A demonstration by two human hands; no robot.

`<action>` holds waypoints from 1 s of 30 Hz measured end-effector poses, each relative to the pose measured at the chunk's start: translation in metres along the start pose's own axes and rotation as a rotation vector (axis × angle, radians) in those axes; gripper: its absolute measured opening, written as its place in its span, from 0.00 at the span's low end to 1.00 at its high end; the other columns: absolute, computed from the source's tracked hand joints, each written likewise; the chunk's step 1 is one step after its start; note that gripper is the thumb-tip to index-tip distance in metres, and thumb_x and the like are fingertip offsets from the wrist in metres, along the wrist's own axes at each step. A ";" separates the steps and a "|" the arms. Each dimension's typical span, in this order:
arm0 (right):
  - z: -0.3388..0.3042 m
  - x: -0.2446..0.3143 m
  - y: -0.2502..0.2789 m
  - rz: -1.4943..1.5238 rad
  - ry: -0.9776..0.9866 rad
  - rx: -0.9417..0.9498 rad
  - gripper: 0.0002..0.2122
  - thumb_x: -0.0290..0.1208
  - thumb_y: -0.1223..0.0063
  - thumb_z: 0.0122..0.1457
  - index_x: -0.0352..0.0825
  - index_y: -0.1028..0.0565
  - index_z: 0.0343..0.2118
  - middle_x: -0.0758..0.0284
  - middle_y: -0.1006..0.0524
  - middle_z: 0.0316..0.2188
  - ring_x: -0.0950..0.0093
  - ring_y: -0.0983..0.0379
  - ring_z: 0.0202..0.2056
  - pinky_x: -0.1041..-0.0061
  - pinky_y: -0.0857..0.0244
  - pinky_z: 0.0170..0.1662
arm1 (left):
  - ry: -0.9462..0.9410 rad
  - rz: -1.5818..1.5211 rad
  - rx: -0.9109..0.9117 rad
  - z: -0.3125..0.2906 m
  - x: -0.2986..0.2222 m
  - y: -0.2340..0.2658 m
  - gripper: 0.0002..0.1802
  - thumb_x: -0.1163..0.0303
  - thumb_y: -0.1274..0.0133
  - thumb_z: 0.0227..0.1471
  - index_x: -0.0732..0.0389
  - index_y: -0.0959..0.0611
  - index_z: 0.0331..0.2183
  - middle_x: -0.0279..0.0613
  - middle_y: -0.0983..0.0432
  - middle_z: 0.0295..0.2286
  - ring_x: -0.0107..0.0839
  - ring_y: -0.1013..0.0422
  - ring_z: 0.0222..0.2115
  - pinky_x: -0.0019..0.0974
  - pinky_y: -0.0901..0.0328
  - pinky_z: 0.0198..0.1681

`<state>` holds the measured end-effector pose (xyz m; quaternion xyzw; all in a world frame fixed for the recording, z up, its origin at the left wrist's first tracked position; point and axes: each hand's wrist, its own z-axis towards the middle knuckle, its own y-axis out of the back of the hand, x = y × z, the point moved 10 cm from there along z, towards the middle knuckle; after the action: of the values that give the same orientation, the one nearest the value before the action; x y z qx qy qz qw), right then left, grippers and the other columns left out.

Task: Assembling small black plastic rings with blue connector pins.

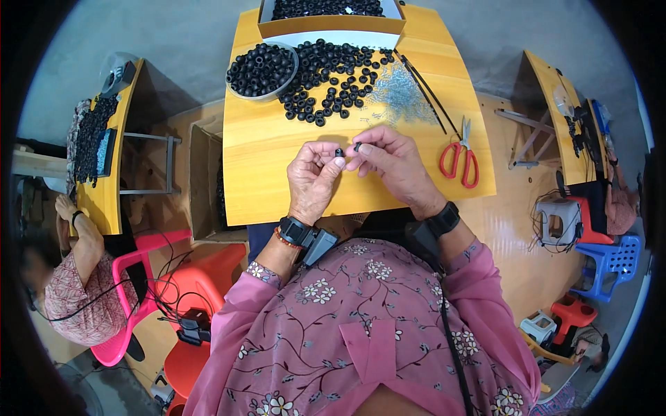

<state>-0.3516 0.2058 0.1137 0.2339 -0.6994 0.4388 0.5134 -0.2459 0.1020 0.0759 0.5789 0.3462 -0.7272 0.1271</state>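
Note:
Over the near part of the yellow table my two hands face each other, almost touching. My left hand (pixel 314 178) pinches a small black bead (pixel 338 153) between thumb and forefinger. A second small black piece (pixel 358 147), which looks like a bead, sits between the thumb and forefinger of my right hand (pixel 393 161). Beyond my hands, loose black beads (pixel 327 74) lie spread on the table. To their right is a scattered heap of tiny pale-blue pieces (pixel 402 95), too small to make out. Scissors with red handles (pixel 460 163) rest right of my right hand.
A round bowl (pixel 294 71) full of black beads stands at the far left of the yellow table (pixel 267 166), with an open box (pixel 331 26) of beads behind. Thin black rods (pixel 424 90) lie at right. Someone sits at another table (pixel 114 201) on the left, near a pink chair (pixel 114 347).

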 end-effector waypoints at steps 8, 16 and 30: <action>0.005 0.004 -0.002 -0.293 0.055 -0.016 0.06 0.26 0.45 0.65 0.29 0.22 0.41 0.71 0.21 0.30 0.85 0.26 0.29 0.83 0.29 0.34 | -0.004 0.047 0.027 -0.002 0.003 0.003 0.14 0.82 0.39 0.54 0.65 0.21 0.43 0.34 0.20 0.34 0.20 0.26 0.34 0.26 0.29 0.41; 0.015 -0.015 0.005 -0.131 -0.058 -0.023 0.07 0.27 0.43 0.65 0.29 0.21 0.41 0.69 0.20 0.28 0.83 0.25 0.27 0.84 0.30 0.32 | -0.006 0.021 0.027 0.000 0.005 0.001 0.14 0.83 0.39 0.54 0.65 0.22 0.43 0.36 0.19 0.34 0.20 0.25 0.34 0.26 0.29 0.41; 0.009 -0.013 0.001 -0.062 -0.120 -0.035 0.09 0.23 0.41 0.62 0.25 0.21 0.44 0.62 0.18 0.34 0.79 0.21 0.31 0.81 0.25 0.37 | -0.013 0.031 0.031 -0.001 -0.005 -0.002 0.12 0.83 0.40 0.55 0.66 0.21 0.42 0.38 0.18 0.33 0.22 0.23 0.33 0.26 0.29 0.40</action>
<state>-0.3523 0.1966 0.1009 0.2721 -0.7289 0.3956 0.4880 -0.2453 0.1030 0.0809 0.5814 0.3248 -0.7343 0.1315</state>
